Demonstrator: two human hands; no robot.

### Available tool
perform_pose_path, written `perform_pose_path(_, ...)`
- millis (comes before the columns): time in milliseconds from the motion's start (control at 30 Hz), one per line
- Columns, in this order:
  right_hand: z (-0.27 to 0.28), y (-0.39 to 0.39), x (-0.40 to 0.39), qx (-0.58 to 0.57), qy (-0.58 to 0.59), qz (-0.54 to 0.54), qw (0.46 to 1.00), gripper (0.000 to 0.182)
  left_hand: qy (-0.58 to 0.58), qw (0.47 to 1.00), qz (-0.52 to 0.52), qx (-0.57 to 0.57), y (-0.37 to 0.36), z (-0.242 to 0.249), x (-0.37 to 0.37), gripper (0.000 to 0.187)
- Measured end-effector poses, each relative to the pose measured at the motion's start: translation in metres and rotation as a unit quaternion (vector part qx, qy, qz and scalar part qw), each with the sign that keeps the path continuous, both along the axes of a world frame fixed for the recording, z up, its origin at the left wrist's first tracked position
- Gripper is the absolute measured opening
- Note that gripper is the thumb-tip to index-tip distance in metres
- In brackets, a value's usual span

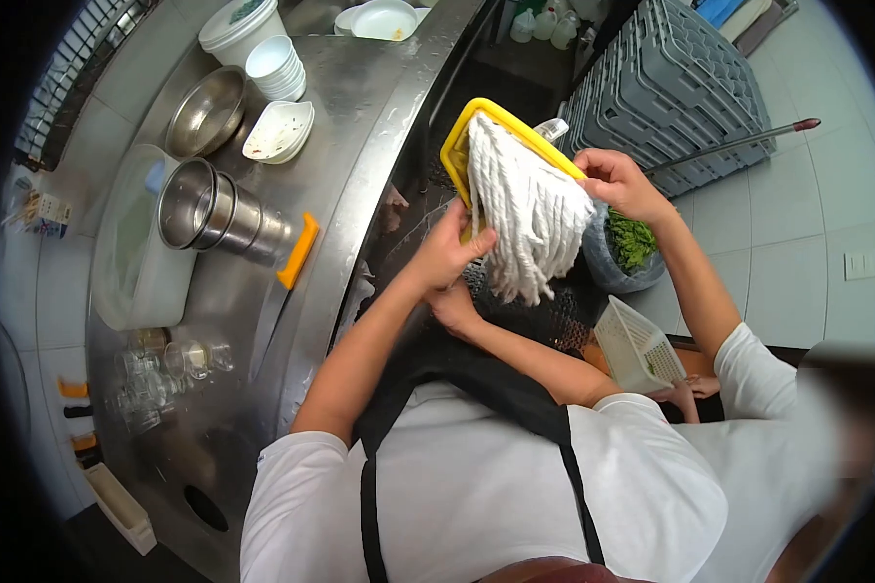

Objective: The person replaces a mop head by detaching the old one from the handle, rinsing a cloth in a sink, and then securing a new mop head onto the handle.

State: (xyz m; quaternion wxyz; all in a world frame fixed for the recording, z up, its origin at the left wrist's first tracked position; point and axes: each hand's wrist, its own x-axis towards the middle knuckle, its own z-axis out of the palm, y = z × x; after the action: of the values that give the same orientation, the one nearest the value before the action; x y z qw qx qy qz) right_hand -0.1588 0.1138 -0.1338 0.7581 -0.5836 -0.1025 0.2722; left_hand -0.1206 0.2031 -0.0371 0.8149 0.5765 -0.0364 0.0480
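Note:
A yellow rectangular plastic frame point(454, 151) is held up, tilted, with a white string mop head point(530, 209) lying across it and its strands hanging down. My left hand point(449, 251) grips the frame's lower left edge, thumb against the strands. Just beneath my left wrist is my right hand point(454, 309), its fingers curled and partly hidden, so what it holds does not show. A co-worker's hand point(620, 185) holds the frame's right corner from the right side.
A steel counter point(335, 117) on the left carries steel pots point(190, 204), white bowls point(280, 131), glasses and a yellow-handled tool point(298, 251). Stacked grey racks point(661, 83), a pole point(739, 146) and a bag of greens point(632, 243) stand right. Another person's hands touch a white basket point(637, 345).

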Motion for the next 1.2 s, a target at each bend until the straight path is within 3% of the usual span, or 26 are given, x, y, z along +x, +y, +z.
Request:
perform_pose_path(33,-0.001,-0.006,0.005,-0.042,-0.042,0.063,0.996,0.048,0.005,0.999,0.026,0.039,-0.003,-0.007,-0.002,0.078)
perform_pose_path(200,-0.011,-0.008,-0.003,-0.009,-0.08,0.065,0.995,0.052,0.002,1.0,0.006,0.016,-0.001,-0.007,-0.009,0.082)
perform_pose_path(467,-0.009,-0.021,-0.006,0.058,-0.012,0.187,0.981,0.053,-0.002,1.0,-0.022,0.002,-0.005,-0.005,-0.016,0.092)
perform_pose_path(533,-0.004,-0.021,-0.005,0.07,0.017,0.19,0.979,0.041,0.003,1.0,-0.03,0.008,-0.006,0.002,-0.017,0.099)
perform_pose_path(667,-0.008,-0.022,-0.001,0.038,0.101,0.166,0.98,0.016,-0.009,0.999,-0.039,-0.019,-0.006,-0.012,-0.01,0.096)
perform_pose_path(733,-0.01,-0.021,-0.001,0.057,0.123,0.171,0.976,0.013,-0.021,0.999,-0.033,-0.022,-0.007,-0.016,-0.008,0.095)
perform_pose_path(933,-0.024,-0.024,-0.007,0.089,0.084,0.243,0.962,0.011,0.002,0.995,-0.063,-0.077,-0.012,-0.01,-0.017,0.088)
perform_pose_path(1200,-0.026,-0.055,-0.018,0.057,0.054,0.232,0.969,0.021,-0.013,0.984,-0.144,-0.103,-0.038,-0.003,-0.027,0.09)
